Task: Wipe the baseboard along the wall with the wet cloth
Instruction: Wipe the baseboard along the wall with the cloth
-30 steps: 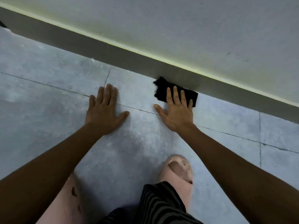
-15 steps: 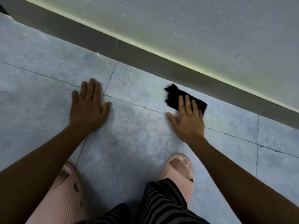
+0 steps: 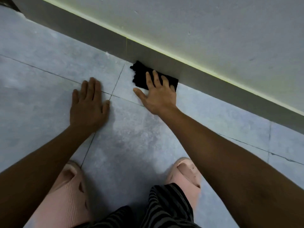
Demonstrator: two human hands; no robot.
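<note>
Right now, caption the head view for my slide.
Right hand presses black cloth against the baseboard; left hand flat on the floor.

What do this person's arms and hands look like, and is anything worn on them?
Both forearms are bare, with no sleeves showing. The left hand and right hand wear no gloves; no rings, watch or bracelets are visible. Nails look short and unpainted.

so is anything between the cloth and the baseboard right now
Nothing visible. The black cloth under the right hand has its far edge right at the foot of the baseboard, with only bare floor tile around it.
</note>
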